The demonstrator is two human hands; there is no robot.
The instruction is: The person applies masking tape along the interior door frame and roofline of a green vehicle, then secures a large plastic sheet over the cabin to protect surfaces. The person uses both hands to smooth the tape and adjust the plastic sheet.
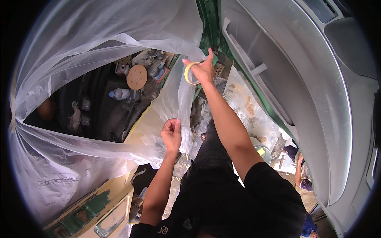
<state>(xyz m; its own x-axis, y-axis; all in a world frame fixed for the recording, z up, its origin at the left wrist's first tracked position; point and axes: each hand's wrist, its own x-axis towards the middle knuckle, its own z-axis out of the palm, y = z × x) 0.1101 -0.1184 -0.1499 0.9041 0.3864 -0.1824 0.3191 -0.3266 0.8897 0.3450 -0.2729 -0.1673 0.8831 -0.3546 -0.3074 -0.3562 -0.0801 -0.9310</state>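
Note:
Thin translucent plastic sheeting (162,105) hangs over a vehicle's opening, with a large gap in its middle. My left hand (172,137) is closed, fingertips pinching the sheeting near its right edge. Farther up, my right hand (203,71) reaches to the top of that edge, beside the green door frame (210,23). A roll of yellow masking tape (191,73) hangs round the thumb side of this hand, whose thumb and a finger are spread apart. Whether those fingertips press on the sheeting I cannot tell.
The grey inner panel of an open door (278,67) curves along my right. Through the gap show a brown sanding disc (137,77) and a plastic bottle (120,94). Below the door are a bucket (262,152) and another person's arm (298,172). A cream-and-green panel (95,210) stands lower left.

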